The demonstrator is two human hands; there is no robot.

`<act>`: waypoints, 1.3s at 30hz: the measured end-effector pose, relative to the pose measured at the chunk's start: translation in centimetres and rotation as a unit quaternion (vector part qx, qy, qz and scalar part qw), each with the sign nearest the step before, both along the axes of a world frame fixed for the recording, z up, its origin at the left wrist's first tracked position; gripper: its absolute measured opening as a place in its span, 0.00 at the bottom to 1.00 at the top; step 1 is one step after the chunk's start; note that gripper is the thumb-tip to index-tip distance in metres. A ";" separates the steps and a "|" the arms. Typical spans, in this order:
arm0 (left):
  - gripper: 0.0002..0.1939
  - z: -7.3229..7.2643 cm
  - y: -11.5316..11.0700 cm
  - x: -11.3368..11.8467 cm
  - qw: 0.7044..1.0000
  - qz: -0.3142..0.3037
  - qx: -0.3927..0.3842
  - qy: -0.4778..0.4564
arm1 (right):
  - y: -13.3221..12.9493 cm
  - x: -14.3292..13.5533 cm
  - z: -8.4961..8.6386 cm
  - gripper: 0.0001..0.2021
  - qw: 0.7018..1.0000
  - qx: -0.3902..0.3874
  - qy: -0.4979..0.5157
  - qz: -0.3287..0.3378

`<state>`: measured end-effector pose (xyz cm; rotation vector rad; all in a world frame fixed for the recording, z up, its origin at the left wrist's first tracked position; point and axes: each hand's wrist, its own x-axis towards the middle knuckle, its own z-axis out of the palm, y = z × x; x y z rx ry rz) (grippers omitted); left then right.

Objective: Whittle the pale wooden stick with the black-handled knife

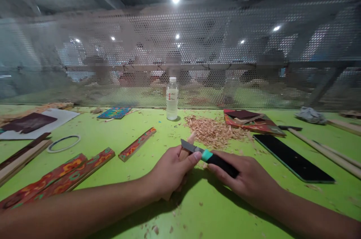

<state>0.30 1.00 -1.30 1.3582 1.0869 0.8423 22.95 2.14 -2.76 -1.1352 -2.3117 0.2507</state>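
In the head view, my left hand (172,171) is closed around a small piece of wood (192,138) whose pale, tapered tip points up and away. My right hand (245,173) grips the black handle of a utility knife (222,162) with a turquoise collar. Its grey blade lies across the wood, angled up to the left. The left thumb presses against the knife near the base of the blade. Most of the wood is hidden inside my left hand. Just beyond the hands lies a heap of wood shavings (214,130).
A water bottle (172,100) stands before a perforated metal screen (141,51). Painted wooden strips (76,175) and a tape ring (63,143) lie left. On the right are a black phone-like slab (293,158), sandpaper on a painted board (270,126), and sticks (327,148).
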 end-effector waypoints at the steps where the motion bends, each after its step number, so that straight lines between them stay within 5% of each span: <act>1: 0.19 0.0 0.0 0.0 1.000 0.006 0.003 0.006 | 0.0 0.0 -0.1 0.18 1.000 0.001 -0.004 -0.004; 14: 0.24 -0.2 0.1 0.6 0.998 0.064 -0.018 0.003 | 0.2 -1.1 0.2 0.22 0.997 -0.039 0.024 -0.060; 23: 0.09 1.0 0.2 -0.1 0.997 -0.015 -0.045 -0.067 | 0.3 -0.8 0.9 0.21 0.994 -0.072 0.070 -0.046; 30: 0.19 2.1 -0.2 -0.4 0.995 -0.049 -0.054 -0.070 | 0.1 -0.6 0.6 0.18 0.995 -0.067 0.080 -0.007; 39: 0.22 1.7 -0.6 -0.7 0.998 -0.063 -0.010 -0.020 | -0.2 -0.1 0.4 0.15 0.997 -0.040 0.058 0.033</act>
